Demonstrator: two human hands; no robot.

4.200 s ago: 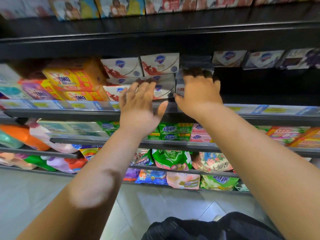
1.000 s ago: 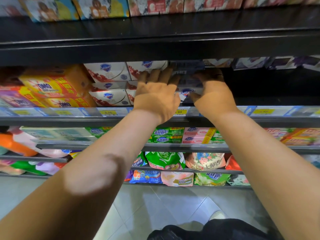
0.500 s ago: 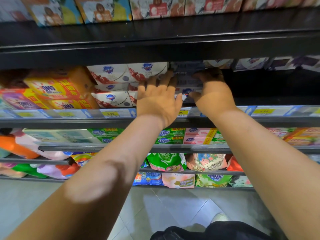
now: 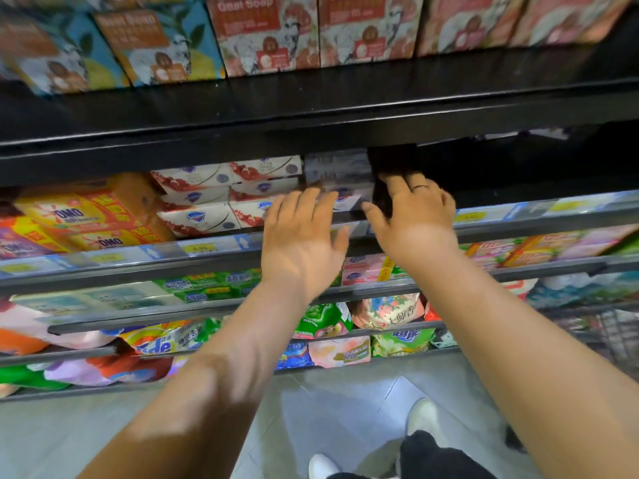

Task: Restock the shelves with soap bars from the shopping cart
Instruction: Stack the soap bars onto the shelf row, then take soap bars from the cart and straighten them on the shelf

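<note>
Now the left hand is touching the soap boxes with spread fingers; at their three o'clock the right hand is holding its fingers curled, grip unclear.

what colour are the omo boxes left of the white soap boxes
The OMO boxes are orange and yellow, seen best in the head view.

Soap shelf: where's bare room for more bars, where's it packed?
Free: the dark gap on the soap shelf, right of the lavender soap stack, beyond the right hand; its back is in shadow. Crowded: left of that stack, white soap boxes and OMO boxes fill the shelf to its front.
</note>
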